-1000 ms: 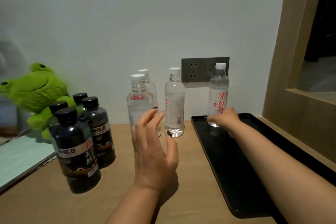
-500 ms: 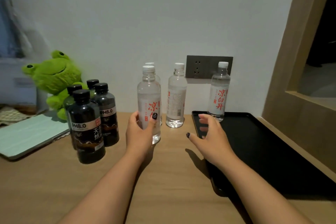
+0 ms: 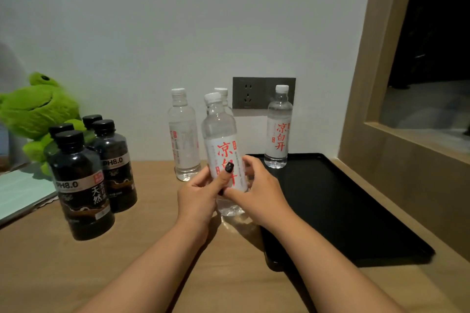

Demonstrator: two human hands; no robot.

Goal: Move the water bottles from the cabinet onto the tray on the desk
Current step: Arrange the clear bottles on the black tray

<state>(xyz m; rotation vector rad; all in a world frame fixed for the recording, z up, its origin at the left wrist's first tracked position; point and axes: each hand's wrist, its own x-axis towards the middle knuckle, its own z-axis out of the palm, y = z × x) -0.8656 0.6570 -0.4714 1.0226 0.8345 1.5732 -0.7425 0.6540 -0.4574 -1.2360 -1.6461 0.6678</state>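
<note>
Passing the clear plastic water bottle with red lettering (image 3: 223, 160) rightward, left hand (image 3: 198, 195) and right hand (image 3: 262, 195) both clasp it above the wooden desk (image 3: 76, 274); lower it upright onto the black rectangular tray (image 3: 343, 211). Half a second earlier only the left held it. 1 matching bottle (image 3: 278, 129) stands on the tray's far corner.

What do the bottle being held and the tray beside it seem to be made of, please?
The held bottle looks like thin clear plastic: the background shows through it, under a white cap. The tray looks like matte black plastic or coated metal; its low rim shows little sheen, so the exact material is uncertain.
</note>
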